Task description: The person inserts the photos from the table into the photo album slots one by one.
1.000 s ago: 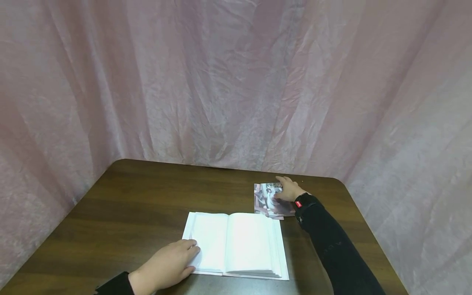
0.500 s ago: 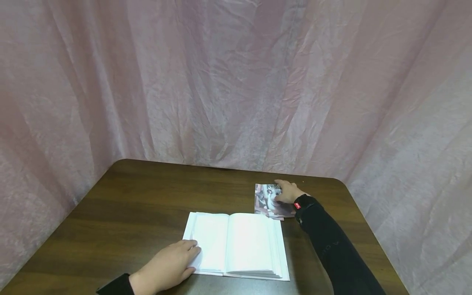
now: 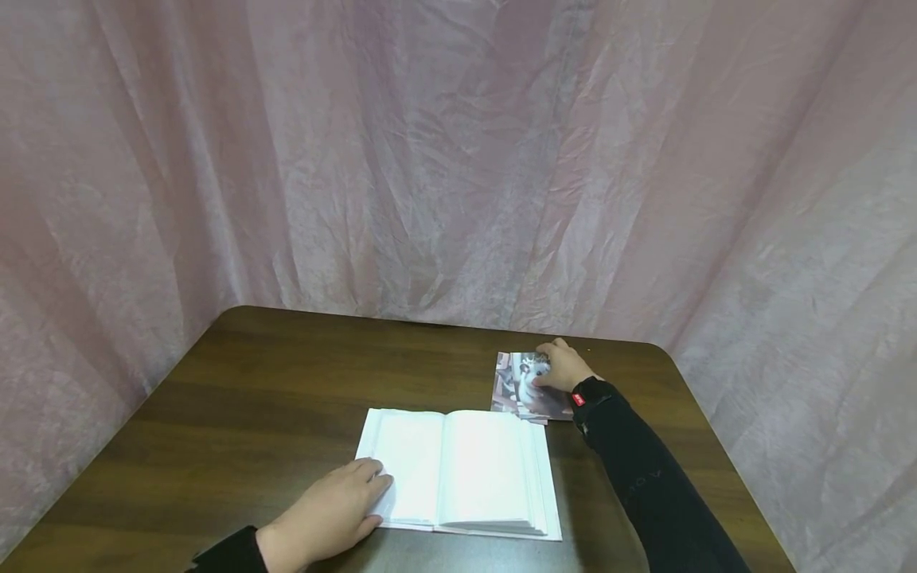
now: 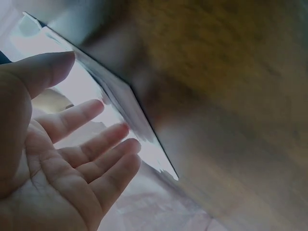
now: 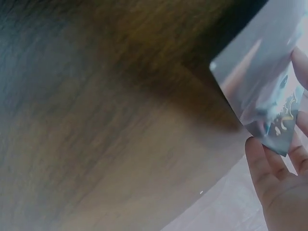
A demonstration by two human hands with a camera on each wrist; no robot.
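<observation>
Right hand (image 3: pixel 566 368) out at far right, arm extended forward and angled inward in black sleeve (image 3: pixel 645 477); pinching top print (image 3: pixel 548 404), thumb over its face, fingers at its far edge, tips partly hidden in right-wrist view. Print lying over other prints (image 3: pixel 504 386), by far right corner of open book (image 3: pixel 487 469); touching or just apart, cannot tell. Left hand (image 3: pixel 325 509) nearer, palm down, not gripping, fingers loosely extended onto left page, thumb by book's near edge; spread fingers plain in left-wrist view. Book flat on brown wooden table (image 3: pixel 251 382), pages bright white. Pink curtain (image 3: pixel 430 159) behind. Red tag (image 3: pixel 579 399) at right wrist.
</observation>
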